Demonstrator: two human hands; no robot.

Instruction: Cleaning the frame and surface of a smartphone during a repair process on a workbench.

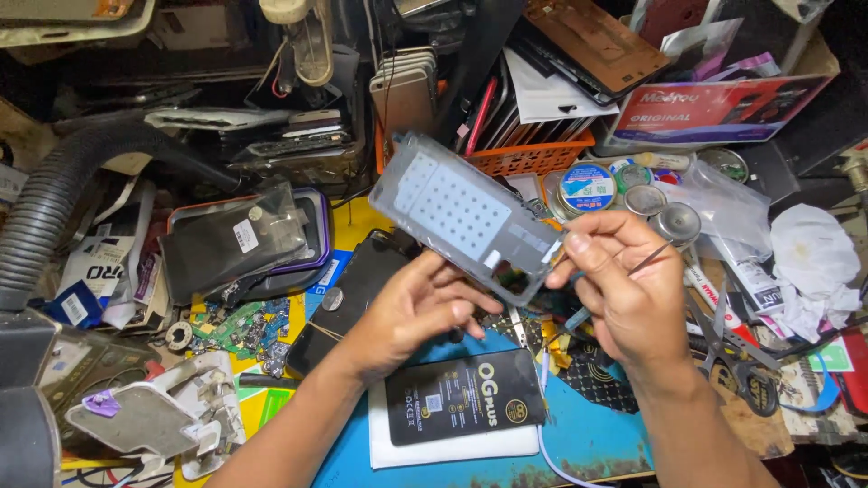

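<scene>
Both hands hold a thin grey phone panel (pixel 466 217) up above the table (pixel 588 434): the left hand (pixel 411 312) cups its near edge, the right hand (pixel 624 289) pinches its right corner while also gripping tweezers (pixel 653 259). It looks light, stiff and easily cracked, best held by the edges. Far behind, an orange basket (pixel 533 158) holds upright phones and panels.

Left hand (pixel 411 312) fingers partly hidden behind phone frame (pixel 466 217). Tweezers (pixel 653 258) mostly covered by right hand (pixel 624 294). Black hose (pixel 63 194) cut off at left edge. Scissors (pixel 723 348) partly behind right wrist. Circuit scraps (pixel 240 330) too small to tell.
</scene>
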